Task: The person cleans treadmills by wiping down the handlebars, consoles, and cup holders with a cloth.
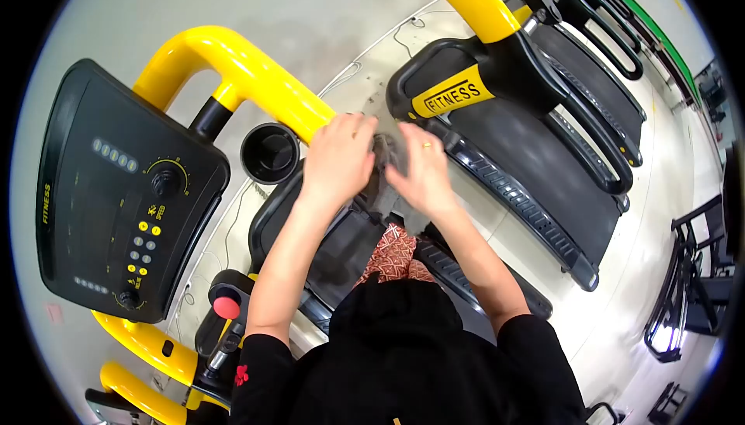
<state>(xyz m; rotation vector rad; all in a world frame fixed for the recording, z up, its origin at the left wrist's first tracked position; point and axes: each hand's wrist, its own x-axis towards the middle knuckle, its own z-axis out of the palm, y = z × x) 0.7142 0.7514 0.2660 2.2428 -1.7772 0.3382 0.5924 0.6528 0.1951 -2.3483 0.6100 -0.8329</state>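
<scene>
My left hand (339,155) is beside the yellow tube (287,95) of a treadmill frame, fingers bent and pressed together. Between my two hands is a dark grey, crumpled, cloth-like thing (381,163), blurred and partly covered; my left fingers close on its left side. On its right side is my right hand (425,169), smeared by motion, its thumb near the thing's edge. Whether the right fingers grip it I cannot tell. A ring shows on each hand. Below them lies the dark treadmill deck (337,258), with my patterned trouser legs (394,250) above it.
At left is the treadmill's black console (116,200) with knobs and buttons. A black cup holder (270,153) and a red round button (226,307) are near my left arm. Another treadmill (535,145) with a black handrail (597,173) stands at right. Cables (345,76) lie on the floor.
</scene>
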